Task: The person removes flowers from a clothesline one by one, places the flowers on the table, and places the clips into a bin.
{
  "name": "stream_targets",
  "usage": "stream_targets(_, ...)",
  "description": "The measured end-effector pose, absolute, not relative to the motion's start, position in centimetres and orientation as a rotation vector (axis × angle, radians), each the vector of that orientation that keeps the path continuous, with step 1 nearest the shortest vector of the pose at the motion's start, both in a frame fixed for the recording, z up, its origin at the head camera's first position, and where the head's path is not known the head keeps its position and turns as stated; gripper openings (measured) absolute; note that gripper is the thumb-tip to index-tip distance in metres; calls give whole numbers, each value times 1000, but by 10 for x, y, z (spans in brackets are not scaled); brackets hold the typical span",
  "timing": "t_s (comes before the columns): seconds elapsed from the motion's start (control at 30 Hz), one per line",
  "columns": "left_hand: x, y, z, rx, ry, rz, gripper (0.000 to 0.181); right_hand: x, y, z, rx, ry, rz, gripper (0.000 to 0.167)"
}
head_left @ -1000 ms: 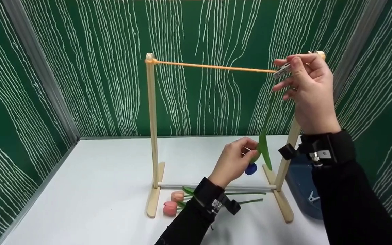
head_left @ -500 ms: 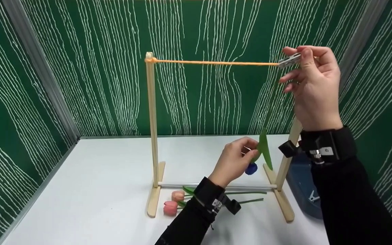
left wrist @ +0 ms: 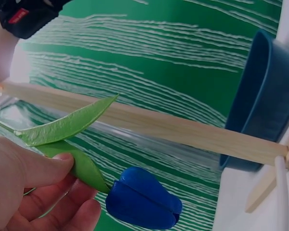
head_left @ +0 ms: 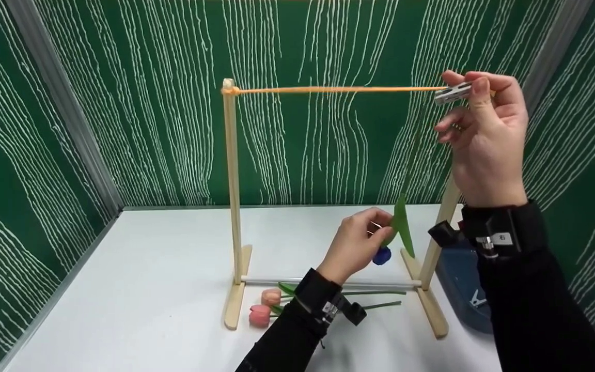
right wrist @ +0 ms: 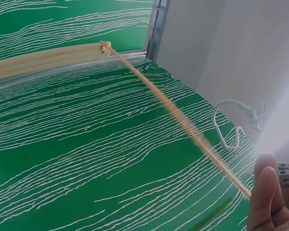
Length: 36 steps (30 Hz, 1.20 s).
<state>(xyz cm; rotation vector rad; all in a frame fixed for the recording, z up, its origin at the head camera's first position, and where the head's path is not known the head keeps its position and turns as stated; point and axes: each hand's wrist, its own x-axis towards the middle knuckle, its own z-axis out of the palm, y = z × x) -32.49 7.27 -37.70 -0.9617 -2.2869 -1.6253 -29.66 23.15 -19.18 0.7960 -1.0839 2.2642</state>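
Note:
My left hand [head_left: 354, 240] pinches a blue tulip [left wrist: 143, 198] by its leaves and stem just behind the bloom. The flower hangs head down, its thin green stem [head_left: 415, 155] rising toward the orange string [head_left: 328, 89]. Up at the string's right part, my right hand [head_left: 491, 134] pinches a grey clothespin [head_left: 452, 93] between thumb and fingers. The clothespin's nose is at the string; whether it bites string or stem is unclear. In the right wrist view, fingertips hide where the string [right wrist: 183, 122] meets the clothespin [right wrist: 288, 174].
The string is tied to a wooden post [head_left: 232, 191] on the left; my right hand partly covers the right post [head_left: 444, 217]. Pink [head_left: 260, 315] and peach [head_left: 271, 297] tulips lie on the white table [head_left: 137, 268]. A blue bin [head_left: 455, 271] at right contains a white clothespin [head_left: 477, 298].
My right hand has shifted right and slightly up with the clothespin. The string, earlier pulled down at the right, now runs nearly level. My left hand stays put with the blue tulip.

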Motion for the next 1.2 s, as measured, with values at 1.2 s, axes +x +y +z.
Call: stream_targets(1.2, -327, 73, -381, -933, -2324, -1608, 10, -274, 266, -317, 612, -1247, 2474, 26)
